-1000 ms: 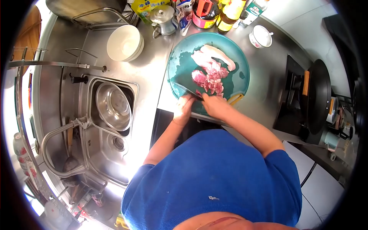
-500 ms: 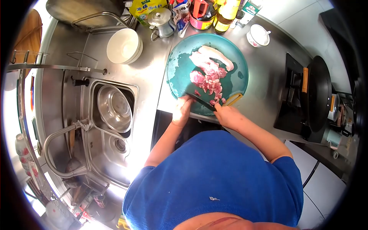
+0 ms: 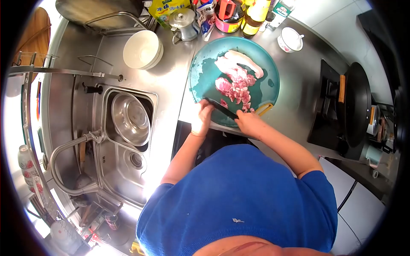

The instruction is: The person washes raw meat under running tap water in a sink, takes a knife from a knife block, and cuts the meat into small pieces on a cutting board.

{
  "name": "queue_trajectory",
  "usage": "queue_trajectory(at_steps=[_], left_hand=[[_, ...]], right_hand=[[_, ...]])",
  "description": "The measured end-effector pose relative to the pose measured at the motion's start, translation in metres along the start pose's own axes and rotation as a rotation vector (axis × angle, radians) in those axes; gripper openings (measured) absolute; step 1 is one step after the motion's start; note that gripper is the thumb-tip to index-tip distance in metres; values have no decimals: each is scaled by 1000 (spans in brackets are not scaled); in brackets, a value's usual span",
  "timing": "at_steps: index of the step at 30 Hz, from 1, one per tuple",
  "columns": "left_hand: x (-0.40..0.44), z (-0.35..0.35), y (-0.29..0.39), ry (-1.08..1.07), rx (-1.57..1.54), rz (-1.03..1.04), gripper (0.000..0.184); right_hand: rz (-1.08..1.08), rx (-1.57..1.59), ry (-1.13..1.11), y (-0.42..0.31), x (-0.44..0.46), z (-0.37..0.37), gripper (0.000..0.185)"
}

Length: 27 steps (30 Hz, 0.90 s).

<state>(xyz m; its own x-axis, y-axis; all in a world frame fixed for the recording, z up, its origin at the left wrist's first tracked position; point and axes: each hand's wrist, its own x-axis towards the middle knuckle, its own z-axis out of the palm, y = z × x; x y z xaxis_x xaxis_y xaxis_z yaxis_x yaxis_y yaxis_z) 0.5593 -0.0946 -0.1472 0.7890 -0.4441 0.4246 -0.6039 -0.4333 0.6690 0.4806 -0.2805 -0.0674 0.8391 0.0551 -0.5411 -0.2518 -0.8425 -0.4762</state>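
Observation:
My right hand [image 3: 249,123] is closed round the handle of a dark-bladed kitchen knife [image 3: 222,109], above the near edge of a round green cutting board [image 3: 267,91]. The blade slants up and left toward my left hand [image 3: 202,118]. There my fingers are bent together at the blade's tip; whether they pinch the tip or a bit of meat is hidden. Small cut pieces of raw meat [image 3: 240,94] lie beyond the knife, beside a larger chunk [image 3: 224,86]. A pale, fatty strip of meat [image 3: 245,61] curves at the board's far side.
To the left is a sink [image 3: 112,179] holding a metal basin [image 3: 130,119]. Cream bowls [image 3: 143,50], a metal pot [image 3: 183,25] and several sauce bottles [image 3: 255,18] stand behind. A small white bowl [image 3: 290,40] sits at right, before a black wok [image 3: 355,104] on the stove.
The knife tip and my left hand have risen slightly away from me. My right hand has shifted a little left on the board. The whole view has moved slightly right.

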Motion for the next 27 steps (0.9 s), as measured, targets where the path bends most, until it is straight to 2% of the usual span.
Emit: queue_trajectory(at_steps=[5, 7, 13, 15, 18, 27], left_hand=[[1, 0, -9, 19, -2, 54, 24], [2, -3, -6, -6, -24, 36, 26], [-5, -18, 0, -19, -22, -9, 27], [-4, -20, -4, -63, 28, 111, 25], [-4, -17, -10, -99, 45, 165, 25], [-4, -7, -17, -68, 83, 212, 23]], right_hand=[[30, 57, -37, 18, -28, -8, 22], [125, 51, 35, 19, -31, -12, 21], [17, -23, 13, 3, -34, -10, 22], [5, -29, 11, 1, -31, -6, 22], [3, -66, -5, -3, -29, -5, 22], [2, -30, 7, 1, -26, -5, 21]])
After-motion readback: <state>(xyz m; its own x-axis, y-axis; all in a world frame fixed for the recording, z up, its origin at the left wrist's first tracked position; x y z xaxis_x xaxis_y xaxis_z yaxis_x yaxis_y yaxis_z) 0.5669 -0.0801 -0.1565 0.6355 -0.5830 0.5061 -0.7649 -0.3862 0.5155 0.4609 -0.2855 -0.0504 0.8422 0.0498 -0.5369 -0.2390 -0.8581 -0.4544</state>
